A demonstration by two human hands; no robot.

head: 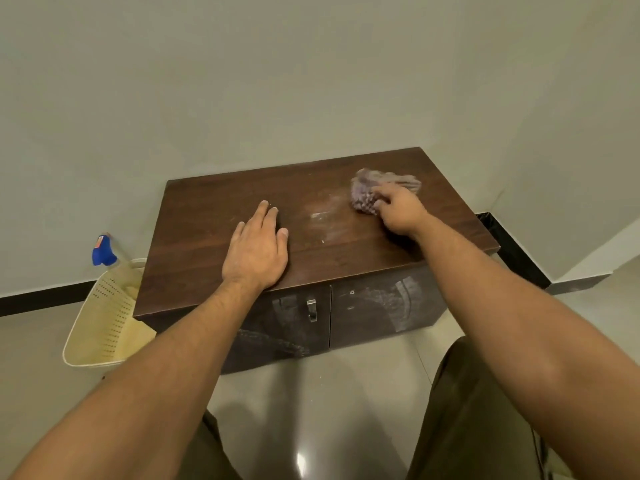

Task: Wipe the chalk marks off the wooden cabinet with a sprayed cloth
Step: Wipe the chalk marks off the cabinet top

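Note:
A low dark wooden cabinet (207, 216) stands against the wall. Faint white chalk marks (323, 220) smear the middle of its top, and more chalk streaks (398, 303) show on the two front doors. My right hand (398, 211) presses on a crumpled purple-grey cloth (377, 190) at the top's right rear, its fingers gripping the cloth's near edge. My left hand (258, 245) lies flat on the top, left of the marks, fingers spread and holding nothing.
A cream perforated plastic basket (104, 320) leans on the floor at the cabinet's left side, with a blue-topped spray bottle (104, 251) sticking out of it. Glossy tiled floor lies in front. Walls close in behind and at the right.

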